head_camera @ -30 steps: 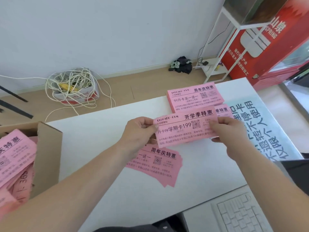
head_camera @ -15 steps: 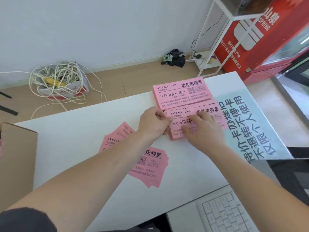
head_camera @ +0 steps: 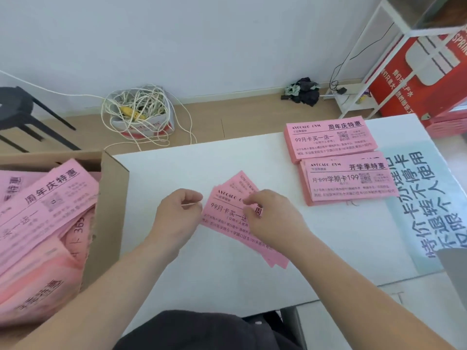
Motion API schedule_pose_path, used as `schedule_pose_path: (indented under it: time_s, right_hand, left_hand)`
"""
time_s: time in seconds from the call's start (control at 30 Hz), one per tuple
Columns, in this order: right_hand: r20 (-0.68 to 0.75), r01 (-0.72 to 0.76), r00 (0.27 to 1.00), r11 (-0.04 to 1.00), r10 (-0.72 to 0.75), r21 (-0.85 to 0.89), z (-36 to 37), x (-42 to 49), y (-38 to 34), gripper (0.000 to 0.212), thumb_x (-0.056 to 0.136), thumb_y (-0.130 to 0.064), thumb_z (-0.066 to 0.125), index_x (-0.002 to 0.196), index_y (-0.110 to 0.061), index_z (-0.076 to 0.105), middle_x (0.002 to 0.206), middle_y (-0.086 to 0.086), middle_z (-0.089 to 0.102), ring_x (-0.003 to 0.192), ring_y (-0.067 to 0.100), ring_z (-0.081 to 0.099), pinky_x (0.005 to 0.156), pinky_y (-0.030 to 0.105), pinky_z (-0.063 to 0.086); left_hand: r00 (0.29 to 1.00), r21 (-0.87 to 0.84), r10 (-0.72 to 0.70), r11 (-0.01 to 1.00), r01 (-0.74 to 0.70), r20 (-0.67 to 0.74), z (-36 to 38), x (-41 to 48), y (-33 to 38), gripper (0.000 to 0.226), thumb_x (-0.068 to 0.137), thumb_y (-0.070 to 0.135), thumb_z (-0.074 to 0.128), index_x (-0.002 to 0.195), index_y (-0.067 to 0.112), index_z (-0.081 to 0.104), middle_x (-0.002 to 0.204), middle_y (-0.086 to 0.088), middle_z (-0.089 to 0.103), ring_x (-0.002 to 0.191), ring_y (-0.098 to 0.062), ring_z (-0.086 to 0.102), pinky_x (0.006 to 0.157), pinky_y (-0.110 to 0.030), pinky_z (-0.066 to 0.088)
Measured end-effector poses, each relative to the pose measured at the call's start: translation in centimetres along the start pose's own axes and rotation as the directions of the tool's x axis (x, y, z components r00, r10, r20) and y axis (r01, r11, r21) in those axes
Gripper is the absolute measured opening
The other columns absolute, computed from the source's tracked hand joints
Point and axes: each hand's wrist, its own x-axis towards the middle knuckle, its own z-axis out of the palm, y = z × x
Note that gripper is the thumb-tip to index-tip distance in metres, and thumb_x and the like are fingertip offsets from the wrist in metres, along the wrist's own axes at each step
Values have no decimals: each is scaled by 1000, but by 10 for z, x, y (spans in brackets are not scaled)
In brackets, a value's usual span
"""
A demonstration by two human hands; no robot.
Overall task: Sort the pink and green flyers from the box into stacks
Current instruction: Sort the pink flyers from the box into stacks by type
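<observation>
Left hand (head_camera: 177,218), curled and empty, beside loose pink flyers (head_camera: 225,218); right hand (head_camera: 274,219) palm-down above them, fingertips pinching the uppermost.

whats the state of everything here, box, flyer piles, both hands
cardboard box, open, crammed with unsorted flyers
far stack, neat, squared, flat on the table
near stack, neat, face up, close beside the far stack
loose flyers, fanned unevenly, flat on the table
left hand, fingers curled at the loose flyers' left edge, grip unclear
right hand, over the loose flyers, fingertips pinching the top one
</observation>
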Motion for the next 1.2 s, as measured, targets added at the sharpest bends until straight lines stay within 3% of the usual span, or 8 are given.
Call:
schedule_pose_path:
  time_s: [0.17,0.33,0.6,0.7,0.83,1.0,1.1,1.2]
  right_hand:
    - [-5,-52,999,996,52,-73,34,-15,-6,42,97,-17,49,137,-28,58,132,-11,58,125,15,48,90,33,46]
    - [-22,-49,999,998,48,-46,30,-13,-5,41,102,-23,46,140,-32,58,133,-14,60,126,12,50,91,32,46]
    - [-41,-49,998,999,49,24,28,-16,-7,30,105,-30,47,127,-28,67,104,-17,56,113,13,56,86,33,48]
    - [-51,-66,996,995,71,81,29,-12,-4,27,105,-34,46,114,-30,71,103,-17,63,107,12,58,84,32,48]
    - [-51,-90,994,989,96,116,34,-7,0,40,103,-53,41,80,-29,63,82,-12,63,88,11,59,71,31,48]
    - [-62,-100,992,984,109,145,35,-9,-5,45,101,-62,40,89,-29,68,90,-14,67,93,9,61,78,35,53]
    - [-69,-123,988,973,139,194,34,-10,-12,54,99,-64,43,72,-21,60,73,-9,61,76,10,58,66,33,47]
    - [-107,-159,978,975,177,154,36,-8,-14,49,100,-50,51,65,-17,46,65,-3,53,67,18,52,55,34,35]
  left_hand:
    - [995,-151,-89,984,94,36,-6,-3,-17,19,94,8,64,107,21,68,108,1,69,92,-23,73,70,-22,50]
    - [987,-239,-73,965,106,141,-3,-3,-17,29,90,15,74,117,17,65,106,-2,74,91,-19,75,67,-31,51]
    - [986,-193,23,981,9,163,5,-10,-13,20,91,11,74,109,19,72,92,-1,75,62,-1,65,53,-12,44]
    - [980,7,168,985,-170,102,5,-12,-21,22,97,17,64,107,34,75,97,11,72,69,-1,65,65,-15,47]
    - [875,352,443,801,-484,195,6,-14,-46,46,97,25,60,138,44,56,116,14,52,91,-6,61,78,-27,54]
    - [807,751,547,433,-499,221,12,-25,-61,65,89,36,64,149,23,43,150,-7,38,113,-29,51,79,-41,56]
    - [748,728,592,365,-581,300,18,-31,-63,58,87,35,61,143,26,49,149,-5,42,114,-29,47,84,-41,52]
    - [660,473,627,471,-744,413,21,-36,-62,39,89,25,51,126,26,65,134,6,57,108,-24,54,89,-40,51]
